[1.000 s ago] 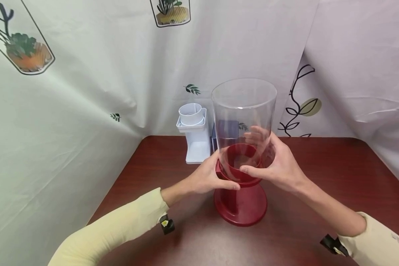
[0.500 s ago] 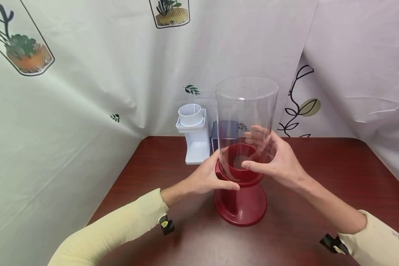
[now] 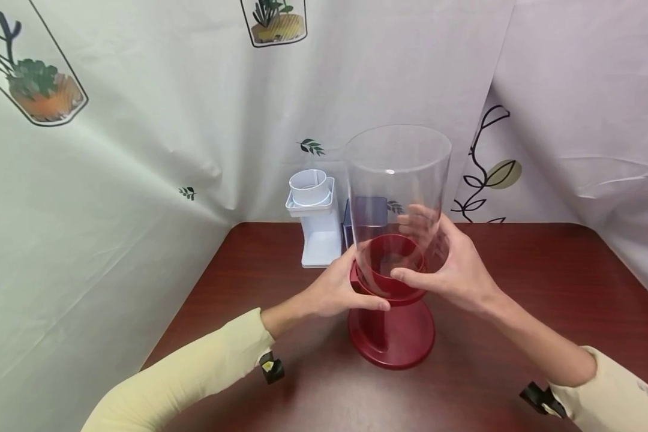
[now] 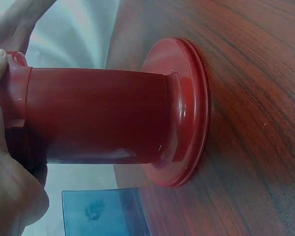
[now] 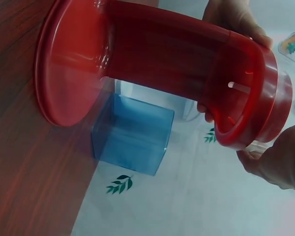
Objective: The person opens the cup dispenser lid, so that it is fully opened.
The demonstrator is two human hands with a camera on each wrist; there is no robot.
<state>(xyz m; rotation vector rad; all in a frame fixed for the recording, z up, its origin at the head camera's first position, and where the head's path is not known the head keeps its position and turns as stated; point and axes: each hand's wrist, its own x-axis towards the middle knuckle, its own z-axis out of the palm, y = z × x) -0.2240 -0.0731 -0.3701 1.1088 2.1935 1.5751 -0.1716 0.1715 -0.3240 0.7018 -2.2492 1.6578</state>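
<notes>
A red stand (image 3: 391, 342) with a wide round foot stands upright on the table. A tall clear cylinder (image 3: 396, 186), open at the top, sits at the stand's ring and leans slightly. Through its wall shows a red collar (image 3: 394, 279) around the lower end. My left hand (image 3: 329, 291) grips the stand's ring from the left, thumb across the front. My right hand (image 3: 459, 264) holds the cylinder's lower part from the right, thumb in front and fingers behind. In the right wrist view, the underside of the stand's ring (image 5: 233, 98) shows a slot.
Behind the left hand stands a white holder (image 3: 321, 234) with a round white cup (image 3: 309, 187) at its top. A transparent blue box (image 3: 369, 213) is beside it, partly hidden by the cylinder. A printed white curtain (image 3: 194, 120) hangs around the dark red wooden table (image 3: 545, 288).
The cylinder's top swayed a little to the right, then back left. My right hand shifted very slightly with it; the left hand and the stand stay in place.
</notes>
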